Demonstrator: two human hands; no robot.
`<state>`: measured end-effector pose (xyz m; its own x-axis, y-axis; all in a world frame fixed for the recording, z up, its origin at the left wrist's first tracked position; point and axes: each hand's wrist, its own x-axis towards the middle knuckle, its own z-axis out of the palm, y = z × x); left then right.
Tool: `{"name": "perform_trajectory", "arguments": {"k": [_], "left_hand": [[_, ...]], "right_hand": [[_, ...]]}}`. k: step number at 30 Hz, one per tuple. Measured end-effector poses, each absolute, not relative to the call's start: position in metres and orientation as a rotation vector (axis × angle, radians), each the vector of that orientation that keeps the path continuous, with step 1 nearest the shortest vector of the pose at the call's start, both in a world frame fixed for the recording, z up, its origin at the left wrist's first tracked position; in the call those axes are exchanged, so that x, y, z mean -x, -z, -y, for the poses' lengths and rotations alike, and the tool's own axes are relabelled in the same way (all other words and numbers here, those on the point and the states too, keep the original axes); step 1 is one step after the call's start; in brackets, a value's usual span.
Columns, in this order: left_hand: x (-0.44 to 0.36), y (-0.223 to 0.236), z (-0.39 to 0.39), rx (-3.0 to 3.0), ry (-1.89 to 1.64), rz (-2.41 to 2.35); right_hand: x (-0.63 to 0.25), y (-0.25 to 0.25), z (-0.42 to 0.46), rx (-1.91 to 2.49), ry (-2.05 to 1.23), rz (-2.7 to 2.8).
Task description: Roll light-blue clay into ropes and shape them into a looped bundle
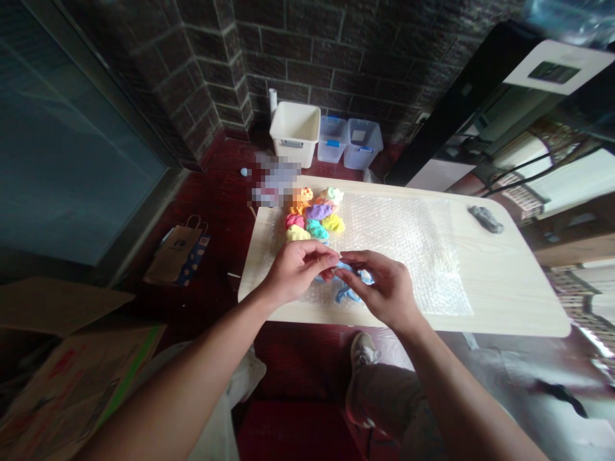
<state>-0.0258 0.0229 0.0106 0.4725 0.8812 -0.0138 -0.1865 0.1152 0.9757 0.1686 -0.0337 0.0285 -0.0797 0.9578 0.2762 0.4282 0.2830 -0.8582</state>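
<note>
- Overall, the pale table (pixel 519 282) is the largest item on the work side; a grey bundle (pixel 486 219) lies toward its far right corner.
- Bubble wrap (pixel 403 256) is spread flat over the table's middle and left portion, beneath the work.
- Coloured clumps (pixel 321 211) sit bunched at the left end, just beyond the hands: orange, pale green, purple, red, teal and yellow. Their exact material cannot be determined at this size.
- Left hand (pixel 298 272) and right hand (pixel 382 285) are drawn together above the wrap's near left part, fingers curled inward and fingertips almost meeting.
- Blue material (pixel 346 293) is located at and below the fingertips, partly covered by both hands; whether its lower part hangs or rests on the wrap cannot be told. It is judged light, soft and pliable, neither stiff nor heavy. A narrow end appears the sound place to take hold, with gentle tension, as thin portions might stretch or tear.
- Fingertips of each hand are pinched, thumb against fingers, on the upper part of the blue material; neither palm is spread. Fine detail between them is hidden.
</note>
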Motion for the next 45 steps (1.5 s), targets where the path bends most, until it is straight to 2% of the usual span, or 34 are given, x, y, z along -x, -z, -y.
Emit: {"name": "perform_trajectory", "arguments": {"k": [7, 16, 22, 28, 34, 42, 45], "left_hand": [[0.0231, -0.0098, -0.0210, -1.133, -0.867, -0.687], [0.0250, -0.0087, -0.0222, -1.220, -0.884, -0.736], [0.0253, -0.0090, -0.0207, -1.267, -0.846, -0.744], [0.0239, -0.0042, -0.0213, -1.216, -0.826, -0.679], [0.0245, -0.0053, -0.0211, -1.246, -0.850, -0.729], [0.0264, -0.0084, -0.0208, -1.226, -0.774, -0.705], [0.0258, -0.0062, -0.0211, -1.222, -0.796, -0.671]], "right_hand": [[-0.1668, -0.0333, 0.0350, 1.286, -0.653, 1.698], [-0.1688, -0.0253, 0.0353, 1.265, -0.824, 1.602], [-0.1694, -0.0298, 0.0355, 1.272, -0.607, 1.756], [-0.1705, -0.0318, 0.0366, 1.321, -0.572, 1.753], [-0.1725, -0.0294, 0.0371, 1.303, -0.686, 1.704], [-0.1719, -0.0315, 0.0375, 1.305, -0.627, 1.774], [-0.1731, -0.0287, 0.0378, 1.338, -0.718, 1.693]]}}
